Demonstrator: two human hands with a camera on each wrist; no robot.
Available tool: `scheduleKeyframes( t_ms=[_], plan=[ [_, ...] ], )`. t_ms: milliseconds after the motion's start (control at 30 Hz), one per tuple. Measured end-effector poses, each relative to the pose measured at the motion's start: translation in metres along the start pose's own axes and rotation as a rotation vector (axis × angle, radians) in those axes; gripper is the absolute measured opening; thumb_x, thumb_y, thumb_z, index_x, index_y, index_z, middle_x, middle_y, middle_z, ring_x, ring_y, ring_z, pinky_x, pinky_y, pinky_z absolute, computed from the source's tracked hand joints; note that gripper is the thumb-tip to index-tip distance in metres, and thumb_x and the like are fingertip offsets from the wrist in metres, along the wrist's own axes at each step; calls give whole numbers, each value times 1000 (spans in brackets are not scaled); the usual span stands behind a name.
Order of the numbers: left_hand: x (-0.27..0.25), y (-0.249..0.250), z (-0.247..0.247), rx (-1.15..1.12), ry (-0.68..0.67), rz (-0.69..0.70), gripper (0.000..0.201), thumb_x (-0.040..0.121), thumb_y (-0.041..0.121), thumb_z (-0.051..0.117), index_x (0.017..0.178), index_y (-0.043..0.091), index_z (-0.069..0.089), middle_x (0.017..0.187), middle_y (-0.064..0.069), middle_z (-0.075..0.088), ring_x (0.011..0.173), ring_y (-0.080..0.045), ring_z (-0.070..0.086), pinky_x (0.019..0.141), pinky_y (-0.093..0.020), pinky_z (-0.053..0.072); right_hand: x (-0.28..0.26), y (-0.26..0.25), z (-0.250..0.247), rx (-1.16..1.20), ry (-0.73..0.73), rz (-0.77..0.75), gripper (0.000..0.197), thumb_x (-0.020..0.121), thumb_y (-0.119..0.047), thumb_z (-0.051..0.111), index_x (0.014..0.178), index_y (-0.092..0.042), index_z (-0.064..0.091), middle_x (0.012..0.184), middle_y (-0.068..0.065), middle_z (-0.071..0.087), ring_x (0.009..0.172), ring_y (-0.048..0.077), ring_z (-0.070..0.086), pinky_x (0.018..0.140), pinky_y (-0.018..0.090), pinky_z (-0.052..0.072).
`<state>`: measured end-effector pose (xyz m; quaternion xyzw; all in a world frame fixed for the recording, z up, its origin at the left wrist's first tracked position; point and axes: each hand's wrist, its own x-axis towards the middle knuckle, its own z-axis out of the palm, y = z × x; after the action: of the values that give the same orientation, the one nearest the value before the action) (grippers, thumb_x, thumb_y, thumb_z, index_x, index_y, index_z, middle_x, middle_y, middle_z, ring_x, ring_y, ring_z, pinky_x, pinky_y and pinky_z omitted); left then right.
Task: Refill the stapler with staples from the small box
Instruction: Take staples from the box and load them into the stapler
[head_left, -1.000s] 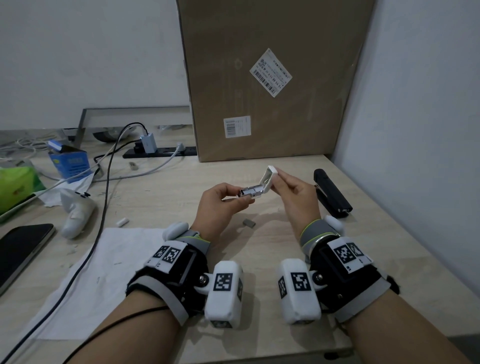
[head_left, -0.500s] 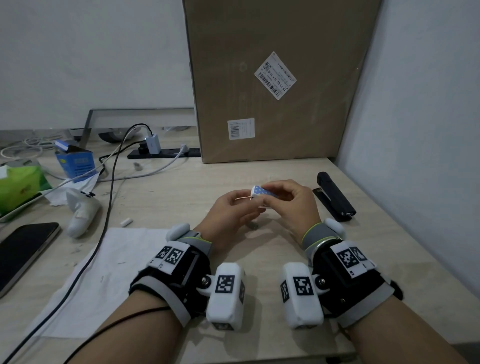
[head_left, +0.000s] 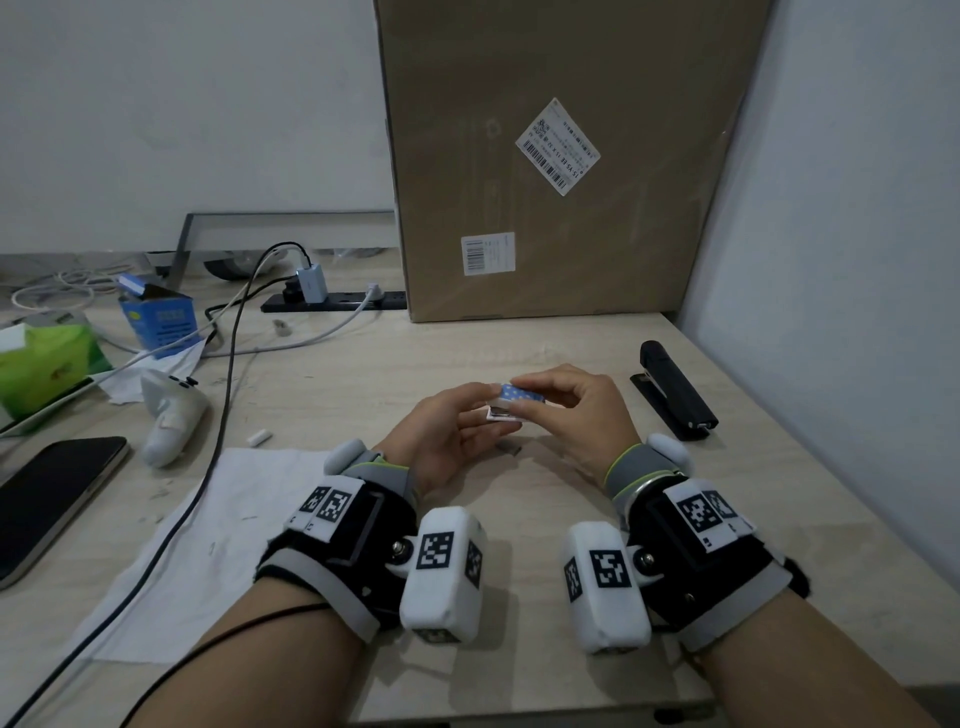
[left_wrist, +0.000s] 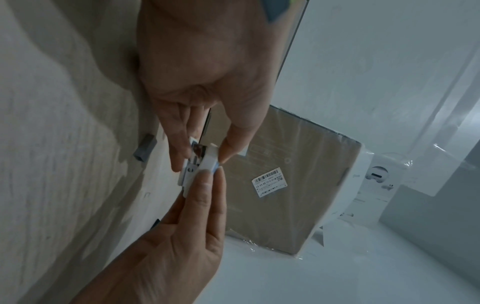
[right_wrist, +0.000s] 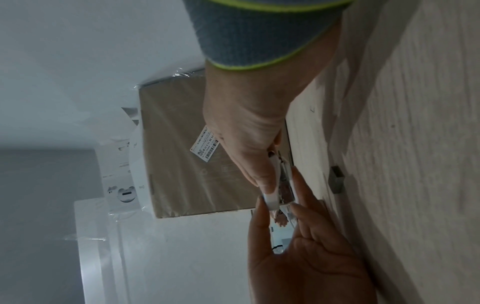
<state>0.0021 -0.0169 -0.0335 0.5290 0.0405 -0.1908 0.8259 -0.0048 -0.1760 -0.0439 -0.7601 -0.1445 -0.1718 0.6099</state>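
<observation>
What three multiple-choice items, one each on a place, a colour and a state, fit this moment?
1. Where is the long black stapler?
A. On a shelf
B. On the pale wooden table, right of the right hand
C. On the floor

2. What colour is the top of the small white stapler?
A. Red
B. Plain green
C. Blue with white dots

3. How is the small white stapler held?
A. Pinched between the left hand and the right hand
B. Lying untouched
C. Held by one hand only

Answers: 1 B, it lies flat by the wall side; 2 C, the dotted top shows between the fingers; 3 A, the fingers of both hands close on it above the table.
</observation>
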Motion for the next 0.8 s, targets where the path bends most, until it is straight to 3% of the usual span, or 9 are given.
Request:
scheduleKeyframes(
  t_ms=[167, 300, 433, 666, 800],
  plan=[
    [2, 0, -2, 4, 25, 7, 23, 83, 14, 61, 100, -2, 63, 74, -13, 74, 69, -21, 73, 72, -20, 56, 0, 2, 1, 0, -5, 31, 21, 71, -6, 76, 92, -8, 73, 94, 14, 71, 88, 20, 68, 84, 28, 54],
    [3, 0, -4, 20, 41, 22, 29, 82, 12, 62, 106, -5, 62, 83, -18, 73, 70, -22, 72, 76, -22, 56, 0, 3, 1, -16, -13, 51, 22, 72, -3, 74, 93, -7, 73, 95, 13, 72, 88, 21, 68, 86, 30, 54],
    [1, 0, -3, 16, 60, 12, 29, 83, 11, 61, 107, -6, 62, 90, -21, 70, 67, -21, 72, 67, -20, 57, -1, 5, 1, -24, -14, 77, 23, 73, -3, 73, 95, -9, 73, 97, 12, 73, 92, 21, 69, 89, 31, 53],
    [0, 0, -2, 1, 82, 22, 33, 84, 4, 60, 112, -12, 58, 93, -24, 68, 65, -21, 72, 73, -24, 58, -2, 5, -2, -102, -30, 92, 25, 74, -6, 72, 99, -9, 72, 97, 8, 73, 90, 12, 68, 86, 15, 51],
    [0, -1, -3, 14, 60, 57, 27, 83, 11, 65, 102, -9, 63, 88, -22, 71, 69, -21, 72, 73, -23, 59, -2, 5, -2, -107, -45, 83, 28, 74, -7, 73, 102, -10, 71, 100, 8, 73, 92, 14, 68, 89, 24, 52]
  ],
)
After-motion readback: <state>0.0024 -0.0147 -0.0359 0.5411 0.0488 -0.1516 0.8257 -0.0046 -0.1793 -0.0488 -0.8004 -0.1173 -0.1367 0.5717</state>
